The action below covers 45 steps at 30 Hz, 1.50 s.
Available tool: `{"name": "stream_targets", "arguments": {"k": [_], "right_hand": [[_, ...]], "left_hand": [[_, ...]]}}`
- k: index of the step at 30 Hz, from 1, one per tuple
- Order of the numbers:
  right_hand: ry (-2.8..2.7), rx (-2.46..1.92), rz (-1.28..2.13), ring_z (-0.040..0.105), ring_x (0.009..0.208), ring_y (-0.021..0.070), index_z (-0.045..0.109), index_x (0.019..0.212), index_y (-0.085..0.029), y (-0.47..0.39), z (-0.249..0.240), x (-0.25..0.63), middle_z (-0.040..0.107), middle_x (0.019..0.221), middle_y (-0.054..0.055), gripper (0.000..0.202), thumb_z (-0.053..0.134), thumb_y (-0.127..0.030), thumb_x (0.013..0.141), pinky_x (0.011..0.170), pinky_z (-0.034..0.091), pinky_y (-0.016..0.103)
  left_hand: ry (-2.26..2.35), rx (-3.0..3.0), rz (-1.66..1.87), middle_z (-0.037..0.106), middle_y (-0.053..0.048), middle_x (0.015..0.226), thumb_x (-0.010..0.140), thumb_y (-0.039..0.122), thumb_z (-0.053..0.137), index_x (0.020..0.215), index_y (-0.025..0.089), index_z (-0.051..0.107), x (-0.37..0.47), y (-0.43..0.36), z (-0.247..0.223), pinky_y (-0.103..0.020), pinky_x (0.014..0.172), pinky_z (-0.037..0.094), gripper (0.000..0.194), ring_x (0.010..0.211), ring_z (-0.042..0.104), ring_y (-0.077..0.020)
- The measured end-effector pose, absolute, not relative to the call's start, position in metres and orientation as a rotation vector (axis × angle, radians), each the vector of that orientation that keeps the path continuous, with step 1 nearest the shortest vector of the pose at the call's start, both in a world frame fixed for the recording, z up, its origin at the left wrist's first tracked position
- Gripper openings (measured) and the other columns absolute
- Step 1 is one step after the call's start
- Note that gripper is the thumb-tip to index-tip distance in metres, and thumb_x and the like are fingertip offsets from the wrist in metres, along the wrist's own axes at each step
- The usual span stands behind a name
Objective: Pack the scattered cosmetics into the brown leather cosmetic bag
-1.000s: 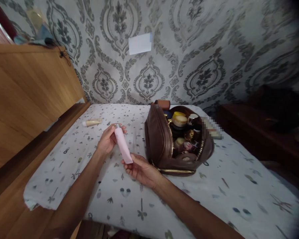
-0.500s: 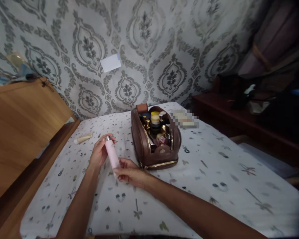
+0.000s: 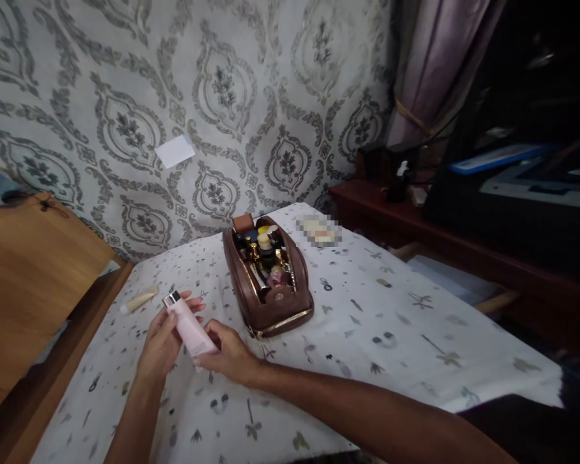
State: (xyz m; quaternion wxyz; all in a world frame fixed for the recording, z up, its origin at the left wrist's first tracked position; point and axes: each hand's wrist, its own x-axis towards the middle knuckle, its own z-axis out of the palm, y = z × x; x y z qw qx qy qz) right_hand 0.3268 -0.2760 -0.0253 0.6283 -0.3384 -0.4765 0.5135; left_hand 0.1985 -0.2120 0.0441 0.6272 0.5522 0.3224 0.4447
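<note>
A pale pink tube (image 3: 192, 330) with a silver cap is held between both hands, slanting with its cap to the upper left. My left hand (image 3: 160, 340) grips it near the cap, thumb on the front and fingertips showing behind. Its lower end is pinched by my right hand (image 3: 232, 356). Just beyond my right hand, a brown toiletry bag (image 3: 270, 319) stands unzipped. Inside are several small bottles, a yellow-lidded jar (image 3: 265, 241) and something pink like a flower. A cream-coloured tube (image 3: 142, 299) lies on the cloth beyond my left hand.
Patterned white cloth (image 3: 362, 380) covers the surface. A blurred-out flat item (image 3: 319, 231) lies behind the bag. Wooden furniture (image 3: 38, 283) borders the left; a dark red desk (image 3: 367, 209) stands on the right. The patterned wall (image 3: 251, 135) rises behind.
My view has turned right, so everything sits further left in the picture. The pink tube is tilted more, and its broad printed face now shows. Both hands keep hold of it.
</note>
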Motion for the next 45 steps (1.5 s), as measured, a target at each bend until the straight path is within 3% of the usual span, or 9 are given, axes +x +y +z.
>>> {"name": "stream_targets", "arguments": {"k": [8,14,19,22,25,30,37,42,45], "right_hand": [[-1.024,-0.680,1.262,0.053,0.060,0.0106,0.058,0.103,-0.018,-0.275,-0.016,0.325,0.059,0.082,-0.003,0.043,0.075,-0.034,0.068,0.053,0.046,0.023],[-1.364,-1.036,0.906,0.058,0.067,0.0129,0.069,0.091,-0.017,-0.288,0.021,0.346,0.066,0.075,-0.001,0.015,0.066,-0.027,0.082,0.062,0.044,0.024],[-1.453,-1.220,0.729,0.062,0.073,0.0151,0.069,0.091,-0.016,-0.306,0.056,0.371,0.069,0.083,0.003,0.013,0.066,-0.026,0.084,0.065,0.045,0.024],[-1.403,-1.178,0.663,0.062,0.074,0.0142,0.063,0.112,-0.018,-0.317,0.071,0.386,0.066,0.086,0.002,0.028,0.065,-0.028,0.086,0.065,0.047,0.024],[-1.437,-1.066,0.598,0.061,0.078,0.0132,0.052,0.130,-0.019,-0.330,0.083,0.402,0.063,0.103,0.005,0.045,0.064,-0.028,0.088,0.070,0.050,0.026],[-1.595,-0.994,0.490,0.059,0.083,0.0140,0.063,0.116,-0.018,-0.353,0.093,0.426,0.063,0.102,0.005,0.025,0.060,-0.026,0.093,0.078,0.049,0.028],[-1.832,-1.003,0.552,0.060,0.090,0.0152,0.064,0.119,-0.017,-0.388,0.092,0.450,0.062,0.099,0.006,0.028,0.061,-0.018,0.091,0.082,0.049,0.029],[-1.843,-0.978,0.512,0.061,0.087,0.0136,0.066,0.115,-0.015,-0.407,0.097,0.461,0.061,0.099,0.007,0.025,0.062,-0.014,0.090,0.078,0.051,0.026],[-1.767,-1.016,0.437,0.062,0.086,0.0140,0.066,0.113,-0.019,-0.417,0.105,0.471,0.064,0.098,0.006,0.023,0.062,-0.016,0.090,0.074,0.053,0.027]], "left_hand": [[0.873,1.452,0.855,0.073,-0.012,0.106,0.075,0.044,0.077,0.116,0.014,0.068,0.194,-0.230,0.029,-0.034,0.081,0.057,0.051,0.098,0.068,-0.0292],[0.848,1.388,0.904,0.074,-0.012,0.102,0.075,0.045,0.077,0.123,0.014,0.064,0.193,-0.233,0.040,-0.034,0.080,0.057,0.058,0.093,0.069,-0.0280],[0.820,1.367,0.944,0.073,-0.011,0.105,0.074,0.046,0.077,0.127,0.017,0.061,0.194,-0.238,0.045,-0.034,0.082,0.056,0.062,0.095,0.068,-0.0272],[0.805,1.440,0.887,0.073,-0.011,0.104,0.075,0.046,0.077,0.130,0.018,0.059,0.193,-0.241,0.047,-0.033,0.079,0.056,0.065,0.092,0.069,-0.0273],[0.773,1.598,0.698,0.073,-0.011,0.102,0.080,0.044,0.073,0.131,0.017,0.058,0.191,-0.244,0.052,-0.031,0.077,0.054,0.060,0.090,0.068,-0.0267],[0.629,1.850,0.353,0.072,-0.009,0.102,0.089,0.043,0.062,0.129,0.018,0.061,0.197,-0.254,0.072,-0.029,0.080,0.051,0.047,0.093,0.066,-0.0252],[0.496,2.010,0.204,0.073,-0.005,0.092,0.087,0.046,0.064,0.120,0.022,0.069,0.211,-0.263,0.091,-0.024,0.070,0.049,0.042,0.081,0.065,-0.0209],[0.485,1.957,0.271,0.073,-0.007,0.105,0.084,0.044,0.068,0.116,0.023,0.071,0.216,-0.262,0.089,-0.025,0.077,0.050,0.039,0.092,0.066,-0.0238],[0.497,1.844,0.440,0.072,-0.010,0.103,0.081,0.049,0.070,0.117,0.021,0.070,0.218,-0.254,0.082,-0.028,0.076,0.051,0.045,0.091,0.066,-0.0256]]}}
